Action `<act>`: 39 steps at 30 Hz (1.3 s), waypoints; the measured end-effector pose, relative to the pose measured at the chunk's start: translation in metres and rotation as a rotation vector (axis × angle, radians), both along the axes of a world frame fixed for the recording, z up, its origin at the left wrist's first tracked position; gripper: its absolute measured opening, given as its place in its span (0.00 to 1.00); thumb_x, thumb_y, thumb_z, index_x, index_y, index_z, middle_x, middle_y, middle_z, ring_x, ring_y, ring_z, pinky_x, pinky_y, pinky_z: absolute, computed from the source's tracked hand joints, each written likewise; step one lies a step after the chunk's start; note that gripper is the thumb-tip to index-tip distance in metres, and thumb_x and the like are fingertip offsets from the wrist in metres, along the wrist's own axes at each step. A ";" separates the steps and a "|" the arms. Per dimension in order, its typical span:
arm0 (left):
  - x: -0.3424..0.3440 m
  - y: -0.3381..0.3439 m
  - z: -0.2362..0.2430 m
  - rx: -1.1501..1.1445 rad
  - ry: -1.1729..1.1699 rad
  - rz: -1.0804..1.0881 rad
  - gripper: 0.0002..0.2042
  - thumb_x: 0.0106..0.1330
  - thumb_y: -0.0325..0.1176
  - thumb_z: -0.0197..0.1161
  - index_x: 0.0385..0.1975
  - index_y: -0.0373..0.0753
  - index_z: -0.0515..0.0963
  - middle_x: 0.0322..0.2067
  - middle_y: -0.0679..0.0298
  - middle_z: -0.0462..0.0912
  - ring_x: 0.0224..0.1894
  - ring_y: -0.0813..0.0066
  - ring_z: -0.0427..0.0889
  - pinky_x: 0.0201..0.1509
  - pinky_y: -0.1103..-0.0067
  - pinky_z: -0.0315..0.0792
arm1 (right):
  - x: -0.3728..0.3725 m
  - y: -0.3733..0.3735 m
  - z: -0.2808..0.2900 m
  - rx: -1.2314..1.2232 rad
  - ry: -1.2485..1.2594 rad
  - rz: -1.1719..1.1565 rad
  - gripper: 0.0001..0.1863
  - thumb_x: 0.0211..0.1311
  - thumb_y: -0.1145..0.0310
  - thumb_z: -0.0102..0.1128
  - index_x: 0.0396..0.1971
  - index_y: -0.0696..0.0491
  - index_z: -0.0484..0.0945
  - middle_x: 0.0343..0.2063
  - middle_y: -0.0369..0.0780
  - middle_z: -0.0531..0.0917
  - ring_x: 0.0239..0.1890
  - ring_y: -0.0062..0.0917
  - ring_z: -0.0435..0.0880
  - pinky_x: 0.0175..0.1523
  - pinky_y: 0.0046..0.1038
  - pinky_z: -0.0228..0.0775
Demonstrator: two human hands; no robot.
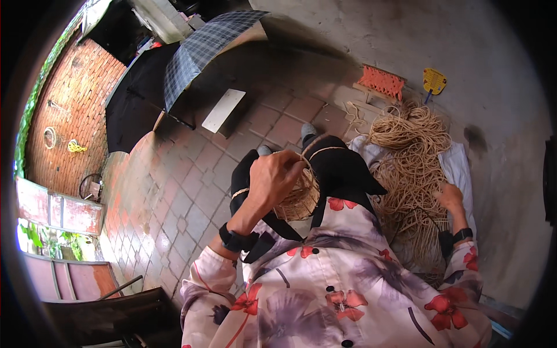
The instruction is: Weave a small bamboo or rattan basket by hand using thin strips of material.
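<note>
While the left hand (277,176) grips the woven basket (304,197) just beneath it, the tangled cord (406,151) beside the right hand (449,199), whose grip I cannot tell, could snag if tugged.

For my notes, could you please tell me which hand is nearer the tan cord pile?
Right: the right hand is at the right edge of the tan cord pile; the left hand is at the woven basket, left of the pile.

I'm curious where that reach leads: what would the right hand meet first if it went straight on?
The right hand would likely meet the tangled heap of tan cord first; whether they already touch is unclear.
</note>
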State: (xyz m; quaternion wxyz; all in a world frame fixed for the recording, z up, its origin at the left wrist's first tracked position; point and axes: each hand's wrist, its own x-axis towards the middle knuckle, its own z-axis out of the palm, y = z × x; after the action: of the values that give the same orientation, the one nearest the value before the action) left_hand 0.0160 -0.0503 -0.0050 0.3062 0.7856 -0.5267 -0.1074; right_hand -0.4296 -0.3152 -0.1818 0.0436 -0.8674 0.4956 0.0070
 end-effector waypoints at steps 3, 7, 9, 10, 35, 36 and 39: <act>-0.004 -0.010 0.001 0.143 -0.177 -0.013 0.11 0.56 0.41 0.64 0.33 0.43 0.84 0.24 0.55 0.84 0.31 0.55 0.85 0.36 0.69 0.77 | 0.113 0.056 0.064 0.246 -0.569 0.118 0.10 0.58 0.64 0.60 0.33 0.55 0.81 0.22 0.47 0.81 0.27 0.39 0.83 0.34 0.35 0.74; -0.007 -0.014 -0.010 0.127 -0.383 -0.001 0.08 0.57 0.41 0.63 0.29 0.46 0.82 0.18 0.55 0.81 0.24 0.54 0.83 0.29 0.63 0.76 | 0.224 0.127 0.122 0.208 -0.955 0.675 0.10 0.55 0.74 0.63 0.39 0.54 0.81 0.28 0.42 0.81 0.27 0.32 0.83 0.33 0.30 0.75; -0.008 -0.016 -0.011 0.157 -0.396 0.024 0.08 0.56 0.42 0.63 0.29 0.46 0.81 0.19 0.55 0.82 0.25 0.53 0.83 0.30 0.63 0.76 | 0.255 0.148 0.136 0.178 -0.959 0.817 0.12 0.54 0.74 0.64 0.40 0.55 0.80 0.27 0.40 0.79 0.27 0.33 0.82 0.31 0.32 0.74; -0.009 -0.018 -0.012 0.184 -0.407 0.047 0.08 0.55 0.42 0.64 0.29 0.46 0.81 0.20 0.55 0.82 0.26 0.52 0.83 0.31 0.63 0.76 | 0.266 0.151 0.138 0.119 -0.900 0.866 0.10 0.54 0.72 0.64 0.37 0.56 0.79 0.29 0.41 0.80 0.28 0.35 0.82 0.32 0.33 0.75; -0.028 0.048 0.018 -0.248 1.663 0.088 0.09 0.65 0.25 0.58 0.42 0.43 0.70 0.31 0.69 0.78 0.19 0.86 0.68 0.18 0.86 0.57 | 0.291 0.148 0.152 0.464 -0.819 0.681 0.13 0.53 0.75 0.59 0.40 0.53 0.74 0.32 0.44 0.84 0.36 0.41 0.85 0.39 0.34 0.75; -0.032 0.052 0.027 -0.273 1.616 0.091 0.06 0.69 0.29 0.56 0.43 0.43 0.71 0.33 0.66 0.80 0.16 0.87 0.64 0.18 0.86 0.56 | 0.293 0.146 0.154 0.434 -0.907 0.761 0.14 0.52 0.81 0.57 0.39 0.52 0.71 0.33 0.43 0.83 0.35 0.41 0.85 0.37 0.36 0.75; -0.016 0.066 0.010 -0.256 1.478 0.111 0.05 0.71 0.31 0.54 0.44 0.42 0.71 0.34 0.65 0.81 0.14 0.88 0.60 0.17 0.87 0.53 | 0.306 0.145 0.159 0.505 -0.994 0.988 0.13 0.54 0.80 0.57 0.40 0.51 0.71 0.29 0.42 0.82 0.32 0.41 0.84 0.35 0.37 0.74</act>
State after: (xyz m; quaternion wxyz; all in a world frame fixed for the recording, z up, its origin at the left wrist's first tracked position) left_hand -0.0001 0.0154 0.0055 0.6740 0.4926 -0.1523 -0.5291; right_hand -0.1233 -0.1704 -0.0229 0.4523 -0.8537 -0.0470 -0.2540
